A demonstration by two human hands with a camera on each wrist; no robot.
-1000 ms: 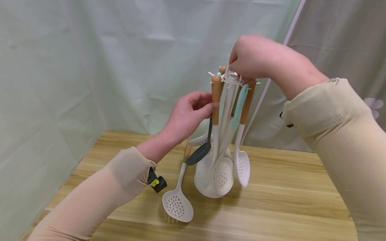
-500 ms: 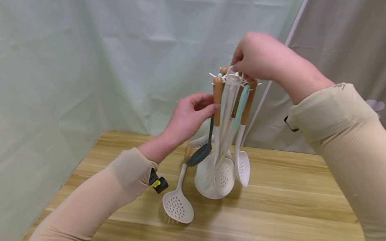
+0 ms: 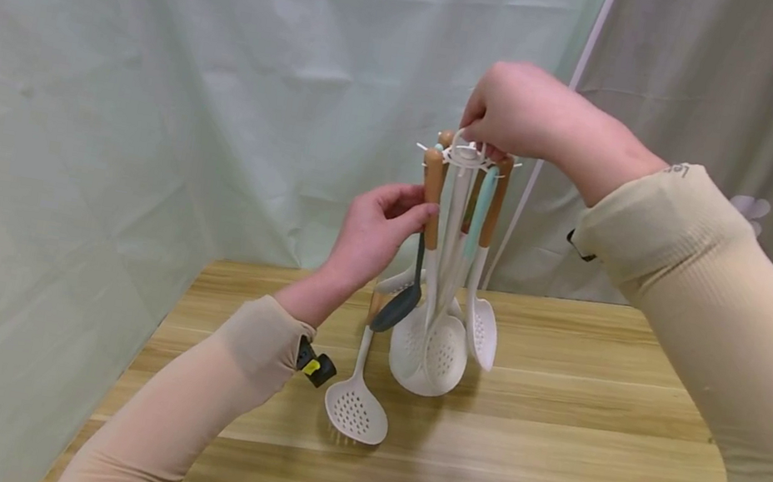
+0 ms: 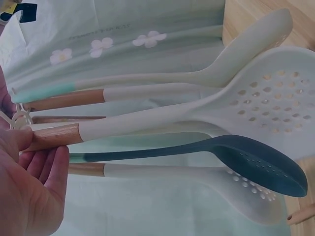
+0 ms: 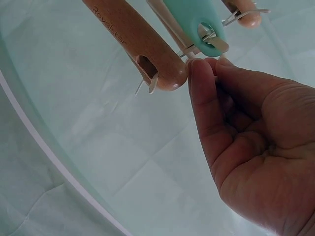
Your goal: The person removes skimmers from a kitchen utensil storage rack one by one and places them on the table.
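Utensil rack (image 3: 466, 155) on a wooden table (image 3: 548, 469), seen from the front. The rack stands toward the table's far edge, with spoons and skimmers hanging from the hooks of its top ring. The right hand (image 3: 521, 111) sits on top of the rack, fingertips pinched on the ring (image 5: 193, 55) and steadying it. The left hand (image 3: 376, 231), left of the rack, pinches the wooden handle (image 4: 51, 136) of a hanging white skimmer (image 4: 275, 96) between thumb and curled fingers, just below its hook. A dark slotted spoon (image 3: 396, 310) hangs beside the rack's left side, close under that hand. A second white skimmer (image 3: 355, 411) lies flat on the table, in front and to the left of the rack's base (image 3: 421, 381).

Step in hand, as judged: hanging or unhooking the gripped skimmer while the rack is braced. The next move calls for keeping the ring still and guiding the handle's hole squarely along its hook, without knocking the neighbouring utensils.
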